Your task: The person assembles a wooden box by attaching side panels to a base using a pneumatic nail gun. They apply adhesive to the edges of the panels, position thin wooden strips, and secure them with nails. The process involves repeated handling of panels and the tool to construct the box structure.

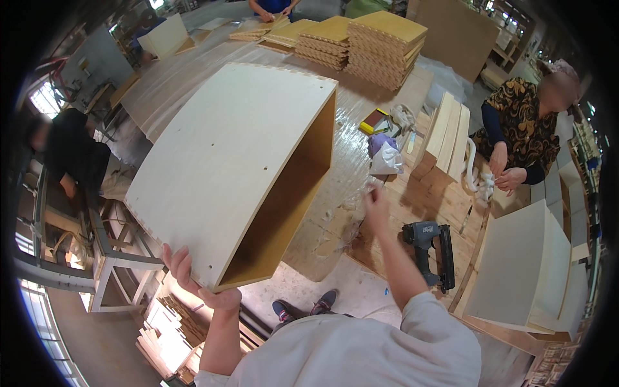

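A large wooden drawer box (219,148), pale outside and brown inside, stands tilted with its open side facing right. My left hand (193,277) grips its near lower corner, fingers on the outer panel and thumb side under the edge. My right hand (376,203) is raised over the bench to the right of the box, apart from it. Its fingers look curled together and slightly blurred; anything in them is hidden. Nearest to that hand lies a crumpled white wrapping (387,159) with purple cloth (382,143). A dark pneumatic stapler (429,248) rests on the bench nearer me.
Stacks of brown panels (387,48) stand at the back. Pale wooden boards (445,132) lie right of a yellow-edged tool (374,121). A co-worker (525,122) works at the right, beside another box (516,264). A metal frame (109,258) stands left.
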Tool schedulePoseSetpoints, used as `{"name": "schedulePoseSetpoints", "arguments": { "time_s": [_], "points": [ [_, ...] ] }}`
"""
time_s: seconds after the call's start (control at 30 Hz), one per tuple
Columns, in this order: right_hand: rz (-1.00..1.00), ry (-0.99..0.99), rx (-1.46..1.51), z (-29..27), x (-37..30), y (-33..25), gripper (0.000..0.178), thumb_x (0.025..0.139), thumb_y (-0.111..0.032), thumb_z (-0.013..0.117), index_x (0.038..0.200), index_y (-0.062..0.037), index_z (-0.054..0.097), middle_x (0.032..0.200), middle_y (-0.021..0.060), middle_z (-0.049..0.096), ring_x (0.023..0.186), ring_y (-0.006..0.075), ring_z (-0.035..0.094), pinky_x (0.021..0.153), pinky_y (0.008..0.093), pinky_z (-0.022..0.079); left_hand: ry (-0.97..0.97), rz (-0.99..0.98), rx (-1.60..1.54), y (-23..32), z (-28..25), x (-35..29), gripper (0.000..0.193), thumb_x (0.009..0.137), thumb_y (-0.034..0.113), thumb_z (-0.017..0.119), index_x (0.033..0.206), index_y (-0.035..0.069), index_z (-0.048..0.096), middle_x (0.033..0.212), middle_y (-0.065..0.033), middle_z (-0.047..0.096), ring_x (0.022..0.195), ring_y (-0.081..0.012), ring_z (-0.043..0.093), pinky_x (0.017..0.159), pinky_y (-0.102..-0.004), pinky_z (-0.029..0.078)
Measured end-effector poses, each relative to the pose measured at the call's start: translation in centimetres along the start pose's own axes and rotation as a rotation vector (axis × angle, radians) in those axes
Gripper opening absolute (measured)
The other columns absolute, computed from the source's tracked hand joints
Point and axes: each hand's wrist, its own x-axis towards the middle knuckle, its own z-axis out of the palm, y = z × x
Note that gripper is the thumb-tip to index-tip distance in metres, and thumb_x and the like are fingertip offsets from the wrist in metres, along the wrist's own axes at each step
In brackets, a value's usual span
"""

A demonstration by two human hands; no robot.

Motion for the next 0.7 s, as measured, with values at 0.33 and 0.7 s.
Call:
{"name": "schedulePoseSetpoints", "arguments": {
  "time_s": [0.33,0.7],
  "points": [
    [-0.667,-0.557,0.356,10.2,-18.9,-15.9,0.056,0.078,-0.030,0.071,0.124,-0.0040,0.051,0.116,0.0180,0.053,0.105,0.0333,0.053,0.083,0.0379,0.047,-0.016,-0.008,-0.115,-0.6,-1.1,-0.1,0.044,0.093,0.038,0.028,0.117,0.003,0.042,0.120,-0.0157,0.045,0.129,-0.0394,0.031,0.107,-0.0553,0.022],
    [0.275,-0.408,0.414,5.4,-20.1,-16.3,0.025,0.083,-0.009,0.067,0.107,-0.0034,0.065,0.099,0.0037,0.067,0.090,0.0133,0.062,0.079,0.0277,0.051,0.278,-0.303,-0.337,-16.2,-7.0,10.9,0.030,0.097,0.019,0.040,0.116,-0.003,0.045,0.116,-0.0138,0.052,0.108,-0.0214,0.051,0.097,-0.0364,0.038]
  ]
}}
